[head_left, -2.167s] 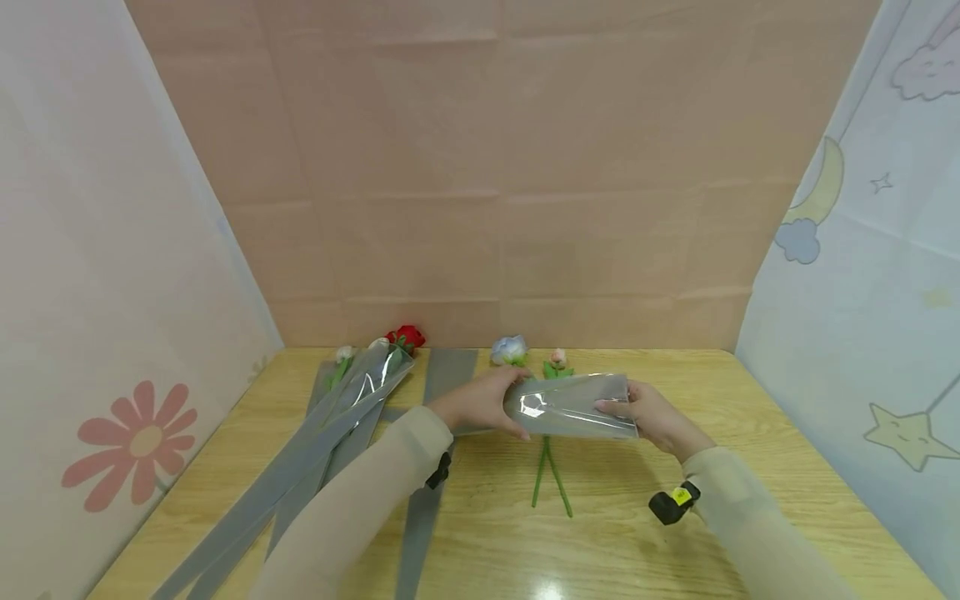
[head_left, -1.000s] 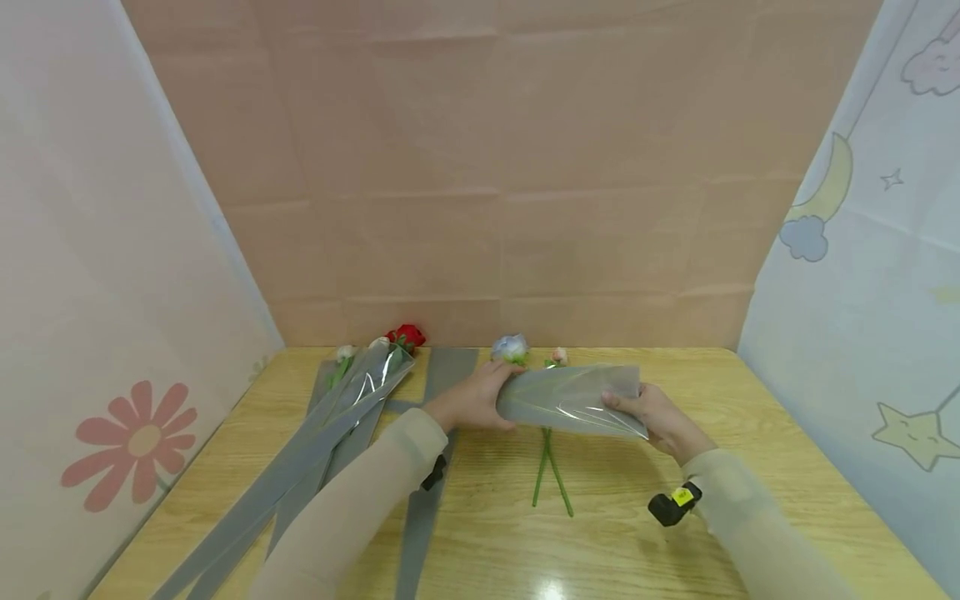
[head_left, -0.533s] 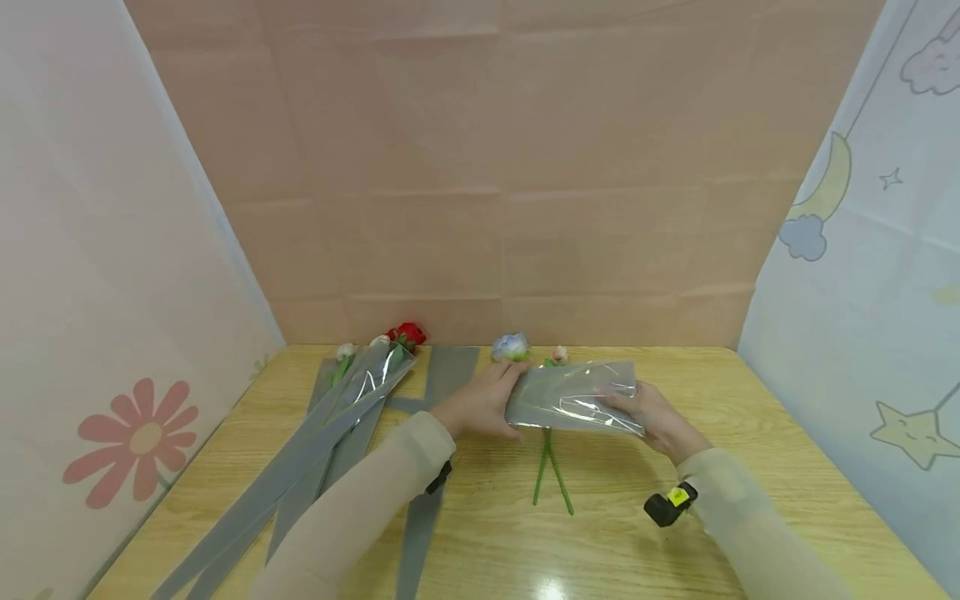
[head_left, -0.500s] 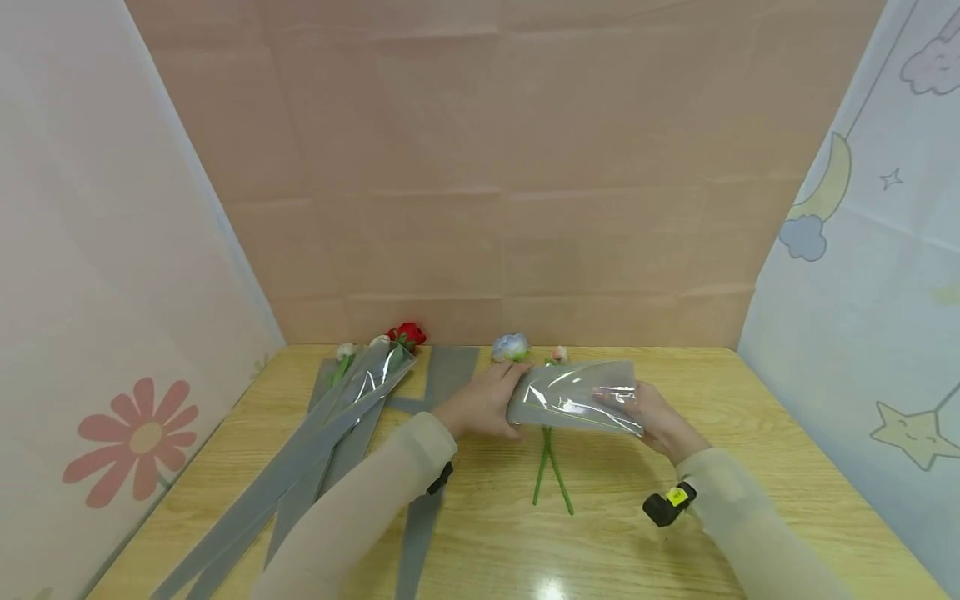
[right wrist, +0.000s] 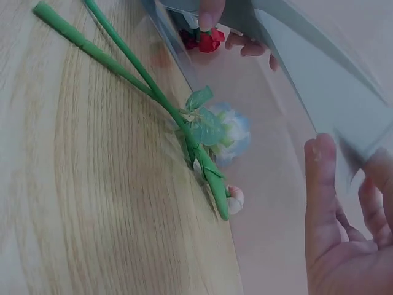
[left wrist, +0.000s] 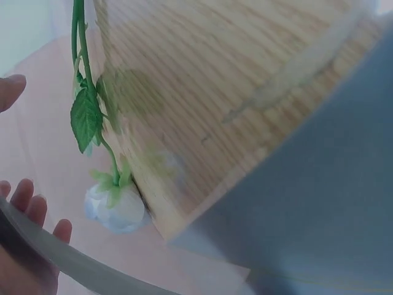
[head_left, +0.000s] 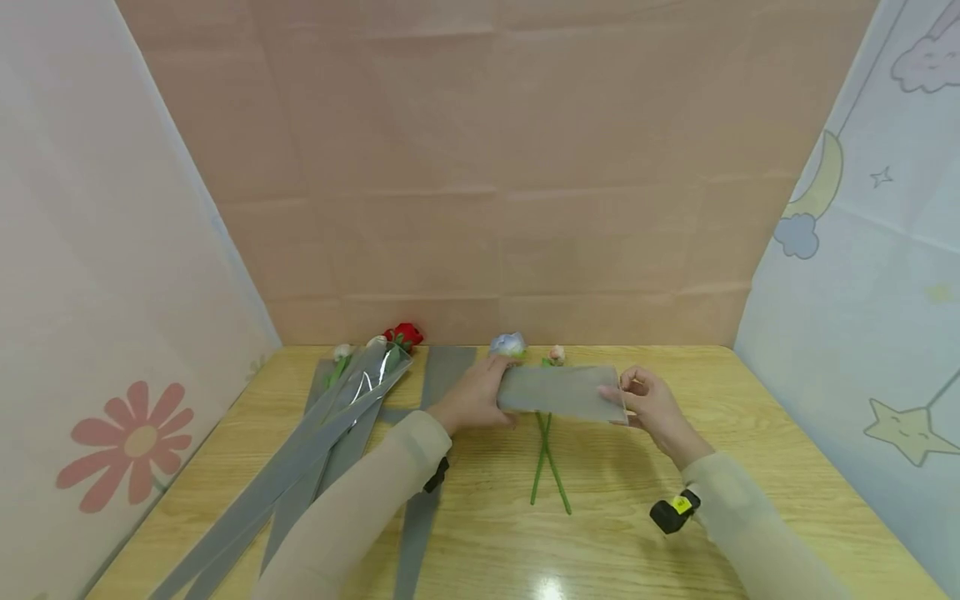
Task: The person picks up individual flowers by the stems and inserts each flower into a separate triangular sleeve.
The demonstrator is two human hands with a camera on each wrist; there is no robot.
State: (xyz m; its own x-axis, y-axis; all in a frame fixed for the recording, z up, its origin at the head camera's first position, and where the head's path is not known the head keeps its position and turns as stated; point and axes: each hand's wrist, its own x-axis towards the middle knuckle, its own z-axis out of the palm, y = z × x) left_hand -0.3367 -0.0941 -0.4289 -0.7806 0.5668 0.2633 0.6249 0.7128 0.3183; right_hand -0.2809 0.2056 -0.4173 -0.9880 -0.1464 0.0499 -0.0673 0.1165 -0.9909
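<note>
A clear grey plastic flower sleeve (head_left: 558, 392) is held sideways above two flowers. My left hand (head_left: 476, 400) grips its left end, thumb on the near side; the film crosses in front of those fingers in the left wrist view. At the other end my right hand (head_left: 651, 412) pinches the edge between thumb and fingers, also seen near the film's corner in the right wrist view. Below lie a pale blue flower (head_left: 509, 344) and a small pink flower (head_left: 557, 355), their green stems (right wrist: 153, 92) crossed. The sleeve hides part of the stems.
On the left, more grey sleeves (head_left: 277, 475) lie overlapping, with a red rose (head_left: 405, 335) and a white flower (head_left: 342, 352) at their far ends. A long grey strip (head_left: 420, 533) lies under my left forearm. A pinkish cloth wall (head_left: 495, 208) stands behind the wooden table (head_left: 637, 550).
The sleeve has gone from bulging and glossy to flatter and duller. My right hand has shifted its fingers onto the sleeve's right edge. My left hand keeps its grip, and the flowers lie still.
</note>
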